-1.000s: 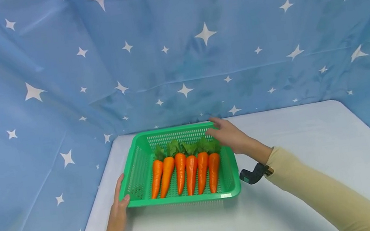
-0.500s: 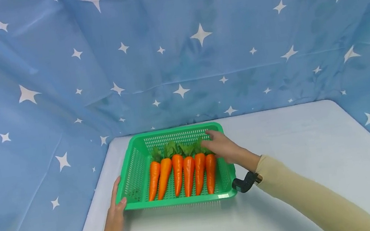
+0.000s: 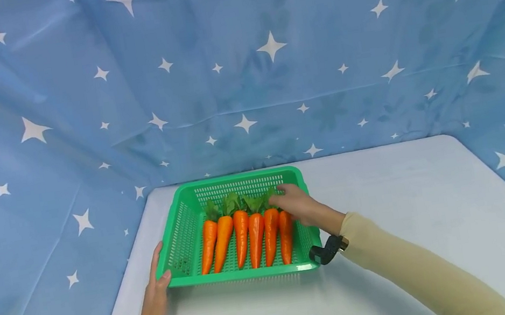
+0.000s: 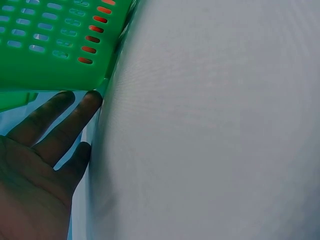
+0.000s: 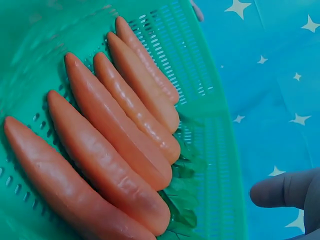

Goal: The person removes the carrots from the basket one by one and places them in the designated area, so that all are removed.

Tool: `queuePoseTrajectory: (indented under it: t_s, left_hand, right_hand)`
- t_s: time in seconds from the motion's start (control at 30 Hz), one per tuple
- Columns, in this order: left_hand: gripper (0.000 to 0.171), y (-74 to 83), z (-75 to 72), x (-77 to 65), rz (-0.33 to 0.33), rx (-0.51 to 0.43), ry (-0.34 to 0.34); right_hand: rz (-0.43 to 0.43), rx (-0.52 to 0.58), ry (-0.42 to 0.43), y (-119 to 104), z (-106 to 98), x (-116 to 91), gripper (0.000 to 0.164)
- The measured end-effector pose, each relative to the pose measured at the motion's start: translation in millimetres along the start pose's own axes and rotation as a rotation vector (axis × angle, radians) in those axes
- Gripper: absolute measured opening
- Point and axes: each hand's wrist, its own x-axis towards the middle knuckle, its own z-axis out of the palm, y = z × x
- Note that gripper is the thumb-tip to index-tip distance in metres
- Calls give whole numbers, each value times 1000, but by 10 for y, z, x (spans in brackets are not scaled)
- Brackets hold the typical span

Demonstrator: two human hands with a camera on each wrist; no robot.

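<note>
Several orange carrots [image 3: 256, 241] with green leafy tops lie side by side in a green plastic basket [image 3: 231, 275], tips toward the near side. My left hand [image 3: 155, 297] holds the basket's near left corner, thumb over the rim. In the left wrist view, fingertips [image 4: 92, 100] meet the basket's lower corner from outside. My right hand [image 3: 300, 206] reaches over the basket's right side and covers the leaves of the rightmost carrot [image 3: 287, 242]. The right wrist view shows a nearly straight thumb [image 5: 277, 190] apart from the carrots; the other fingers are mostly hidden.
The basket stands at the back left of a white table [image 3: 386, 203]. Behind and to the left hangs a blue curtain [image 3: 316, 61] with white stars. A dark wrist camera [image 3: 329, 249] on the right arm overlaps the basket's right near corner.
My right hand has moved left and down from the basket's far right rim to the rightmost carrot's leaves. The whole view has shifted slightly. My left hand keeps its hold on the basket.
</note>
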Motion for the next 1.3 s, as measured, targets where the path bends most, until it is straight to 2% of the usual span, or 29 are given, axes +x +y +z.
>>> queuePoseTrajectory:
  t_s: [0.33,0.63,0.83,0.97,1.3]
  left_hand:
    - [66,-4,5,3,-9,-8,-1]
    - [67,8,9,12,-11,-22,8]
    - [67,33,18,-4,-11,-36,6]
    - [66,14,17,-3,-6,-12,13]
    - [66,6,12,19,-5,-8,16]
  right_hand:
    - [-22,2,44,48,67,112,75]
    - [8,-25,62,78,129,173,72]
    - [12,-1,60,155,177,226,69]
    - [8,-5,71,184,198,266,72]
    - [-38,-84,113,209,222,294,73]
